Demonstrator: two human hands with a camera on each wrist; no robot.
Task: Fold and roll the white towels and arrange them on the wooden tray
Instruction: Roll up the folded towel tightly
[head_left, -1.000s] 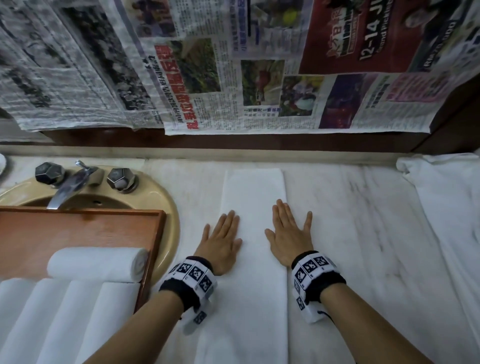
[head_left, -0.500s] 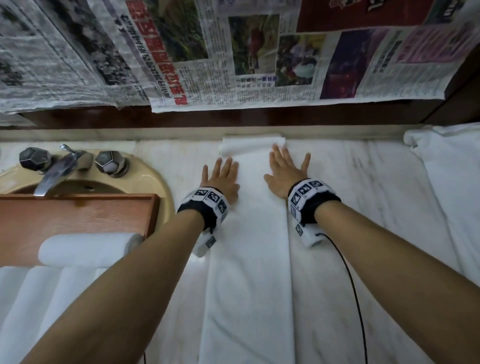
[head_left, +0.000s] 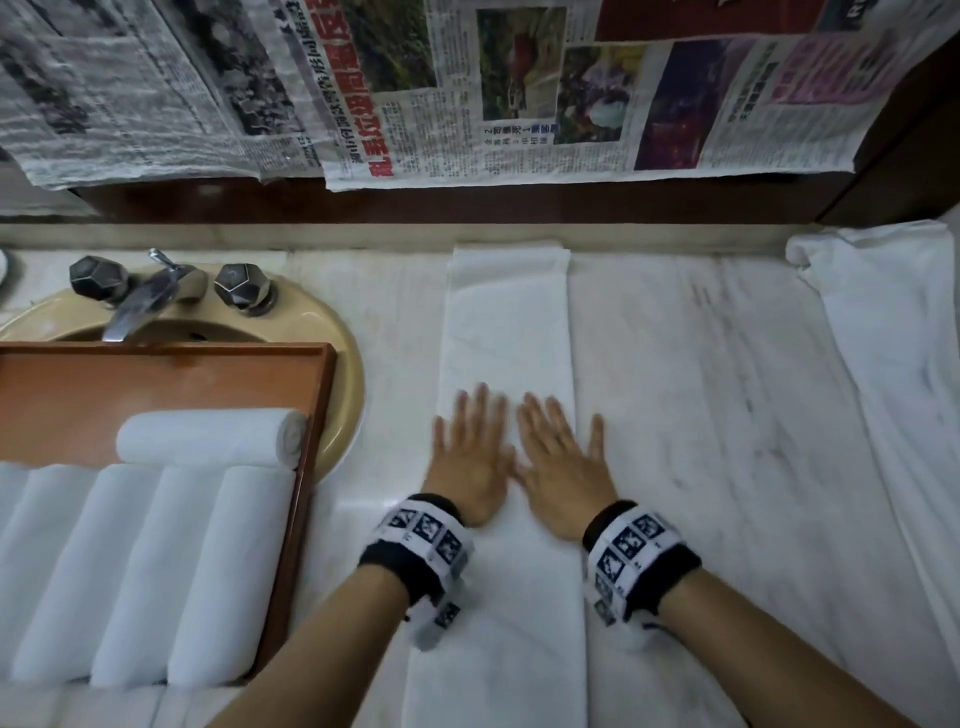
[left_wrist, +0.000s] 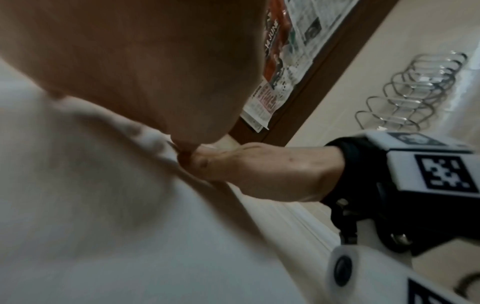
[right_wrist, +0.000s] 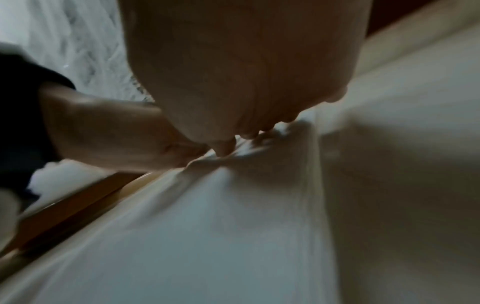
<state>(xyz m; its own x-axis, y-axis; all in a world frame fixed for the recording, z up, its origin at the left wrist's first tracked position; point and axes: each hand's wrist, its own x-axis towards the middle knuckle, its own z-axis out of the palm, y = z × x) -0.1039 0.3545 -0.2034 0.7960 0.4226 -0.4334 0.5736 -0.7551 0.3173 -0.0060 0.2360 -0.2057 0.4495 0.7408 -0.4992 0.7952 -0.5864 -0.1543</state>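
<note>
A white towel (head_left: 506, 332), folded into a long narrow strip, lies on the marble counter from the back wall to the front edge. Both hands lie flat on its middle, side by side, fingers straight and spread: my left hand (head_left: 467, 457) on the strip's left half, my right hand (head_left: 563, 467) on its right half. Both are motion-blurred. In the wrist views each palm presses the white cloth (left_wrist: 103, 205) (right_wrist: 207, 236). The wooden tray (head_left: 311, 467) sits at the left over the sink, holding several rolled white towels (head_left: 208, 436).
A beige sink (head_left: 343, 364) with a chrome tap (head_left: 140, 306) lies under the tray. A heap of unfolded white towels (head_left: 893, 364) covers the counter's right side. Newspaper (head_left: 467, 88) hangs on the back wall. A metal rack (left_wrist: 410, 90) shows in the left wrist view.
Both flat hands slid along the towel strip, out to its far end near the wall and then back toward me to its middle, drawing closer together.
</note>
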